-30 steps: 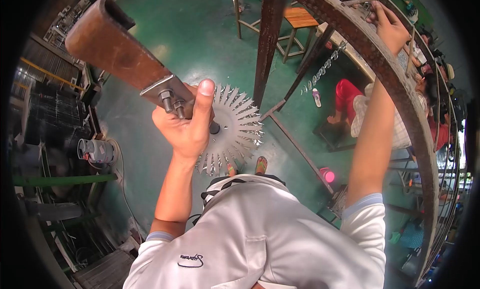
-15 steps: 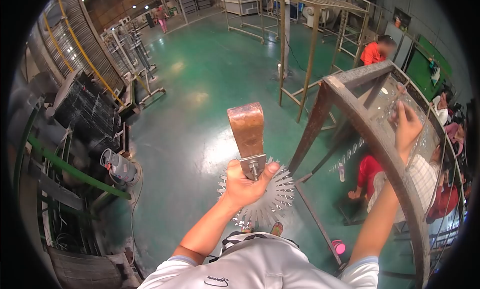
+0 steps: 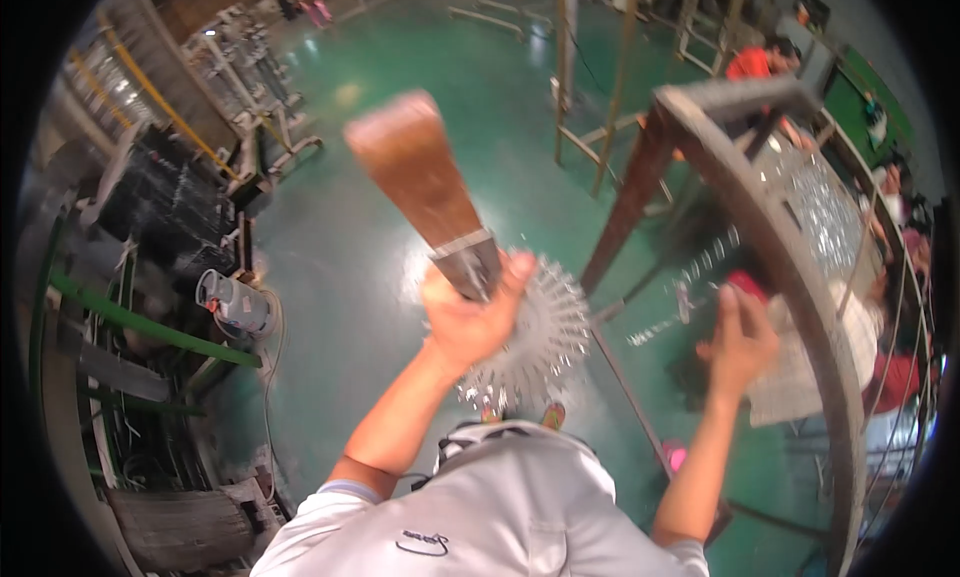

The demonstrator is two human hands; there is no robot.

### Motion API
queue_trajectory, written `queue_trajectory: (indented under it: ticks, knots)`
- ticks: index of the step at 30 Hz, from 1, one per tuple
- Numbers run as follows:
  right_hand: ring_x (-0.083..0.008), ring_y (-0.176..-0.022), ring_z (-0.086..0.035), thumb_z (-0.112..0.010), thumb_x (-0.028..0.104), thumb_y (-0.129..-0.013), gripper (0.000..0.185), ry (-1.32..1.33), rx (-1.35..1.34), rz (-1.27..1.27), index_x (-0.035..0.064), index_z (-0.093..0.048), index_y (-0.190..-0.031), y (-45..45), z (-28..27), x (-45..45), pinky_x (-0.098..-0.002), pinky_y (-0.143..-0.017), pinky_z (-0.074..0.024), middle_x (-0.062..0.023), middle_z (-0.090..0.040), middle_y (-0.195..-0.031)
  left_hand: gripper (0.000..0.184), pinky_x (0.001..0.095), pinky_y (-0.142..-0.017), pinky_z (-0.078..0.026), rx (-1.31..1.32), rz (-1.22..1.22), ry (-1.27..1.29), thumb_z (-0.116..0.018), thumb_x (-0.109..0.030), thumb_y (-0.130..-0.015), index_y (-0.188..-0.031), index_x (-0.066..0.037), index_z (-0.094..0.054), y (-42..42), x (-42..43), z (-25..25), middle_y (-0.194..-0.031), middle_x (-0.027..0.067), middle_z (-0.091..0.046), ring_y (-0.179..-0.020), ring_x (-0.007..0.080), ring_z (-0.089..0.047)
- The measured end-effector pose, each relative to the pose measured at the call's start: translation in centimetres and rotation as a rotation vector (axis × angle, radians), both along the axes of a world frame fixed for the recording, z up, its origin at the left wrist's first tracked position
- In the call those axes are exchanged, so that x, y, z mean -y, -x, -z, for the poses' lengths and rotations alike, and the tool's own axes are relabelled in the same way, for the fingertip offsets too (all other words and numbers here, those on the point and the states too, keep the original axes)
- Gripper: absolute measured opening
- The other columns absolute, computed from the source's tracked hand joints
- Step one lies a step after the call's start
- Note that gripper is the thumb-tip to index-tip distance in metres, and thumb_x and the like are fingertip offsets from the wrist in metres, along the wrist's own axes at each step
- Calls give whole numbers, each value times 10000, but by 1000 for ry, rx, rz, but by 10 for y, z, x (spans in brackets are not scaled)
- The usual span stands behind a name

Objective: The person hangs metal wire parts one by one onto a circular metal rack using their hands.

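My left hand (image 3: 465,317) grips the bolted metal neck of a round prong rack, below its broad copper hook (image 3: 415,167). The hook leans up and left, blurred by motion. Under the hand spreads the round rack (image 3: 545,327), a disc of grey metal prongs with small shiny pieces along its rim. My right hand (image 3: 742,342) is off to the right, apart from the rack, its fingers drawn together in a pinch. What they hold, if anything, is too small or blurred to make out.
A brown metal-framed table (image 3: 785,207) stands close on my right, shiny small pieces (image 3: 825,212) spread on its top. Several people sit around it. A grey gas cylinder (image 3: 235,302) with a hose stands at left, near dark racks. A pink container (image 3: 676,455) sits by the table leg.
My right hand has come down and left, from over the table top to beside its near edge. The copper hook has tilted left and risen in view with my left hand.
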State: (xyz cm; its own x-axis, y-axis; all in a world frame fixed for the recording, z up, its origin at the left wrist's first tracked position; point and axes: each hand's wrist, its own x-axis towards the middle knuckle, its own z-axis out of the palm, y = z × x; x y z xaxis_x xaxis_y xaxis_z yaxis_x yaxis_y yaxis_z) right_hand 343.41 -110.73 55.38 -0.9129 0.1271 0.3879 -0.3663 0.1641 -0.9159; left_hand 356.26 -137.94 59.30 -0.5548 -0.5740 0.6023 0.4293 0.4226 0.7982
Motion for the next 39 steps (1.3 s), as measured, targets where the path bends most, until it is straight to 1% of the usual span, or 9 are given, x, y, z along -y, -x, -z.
queue_trajectory:
  ticks: [2,4,6,8,10,14,23,29,39]
  knots:
    - [-35,-680,-480,-758,25,-889,134,32,-19,-63,-78,-737,-973,-20,7,6,-187,-597,-353,22,-610,-783,318,238,-470,-393,10,-30,38,-712,-116,-953,-673,-27,-591,2,2,0,-537,-13,-525,-461,86,-486]
    - [-39,-672,-455,-757,7,-879,106,-54,11,-69,-67,-742,-954,-41,8,9,-196,-584,-321,15,-588,-769,304,255,-355,-357,-44,112,-1,-629,-168,-1011,-764,-23,-524,5,-5,-7,-535,19,-508,-400,96,-473]
    - [-42,-658,-448,-766,-4,-862,104,53,79,-108,-58,-746,-949,-56,18,12,-209,-576,-318,12,-578,-745,330,251,-351,-333,-83,175,-43,-630,-184,-1013,-753,-19,-512,9,-10,-14,-528,13,-477,-395,89,-437]
    - [-50,-648,-460,-771,-8,-853,109,-37,-24,-115,-61,-747,-945,-70,23,15,-209,-576,-342,5,-575,-726,350,248,-349,-315,-101,196,-67,-631,-197,-1015,-746,-14,-503,10,-14,-17,-524,9,-450,-393,84,-406]
    - [-58,-646,-484,-772,-13,-849,108,-21,10,-134,-66,-746,-940,-83,32,18,-212,-575,-359,-7,-582,-716,365,245,-350,-303,-90,190,-75,-632,-205,-1017,-741,-9,-494,11,-19,-18,-523,5,-425,-395,80,-382]
    - [-70,-628,-510,-774,-30,-835,109,55,67,-187,-78,-742,-928,-102,50,26,-232,-570,-389,-38,-614,-701,371,244,-352,-289,-72,196,-45,-620,-210,-1024,-736,-17,-487,13,-21,-18,-535,3,-425,-398,77,-371]
    - [-82,-550,-472,-760,-34,-825,114,-48,82,-340,-38,-753,-939,-122,63,48,-248,-515,-369,-49,-593,-675,403,239,-343,-264,-76,159,-27,-606,-218,-1032,-699,-35,-473,6,-30,-22,-513,-4,-408,-390,66,-350]
    - [-86,-579,-510,-708,-113,-812,198,-58,103,-436,-68,-738,-1002,-129,66,48,-243,-546,-402,-61,-608,-702,406,239,-337,-262,-89,174,-28,-600,-213,-1034,-693,-38,-466,-1,-30,-19,-512,-5,-401,-386,61,-343]
    - [-116,-555,-541,-740,-27,-834,135,-140,24,-424,-55,-727,-966,-135,56,45,-271,-499,-405,-80,-609,-707,373,238,-338,-271,-79,189,-57,-595,-195,-1034,-718,-32,-480,-10,-33,-15,-527,-9,-408,-391,59,-353]
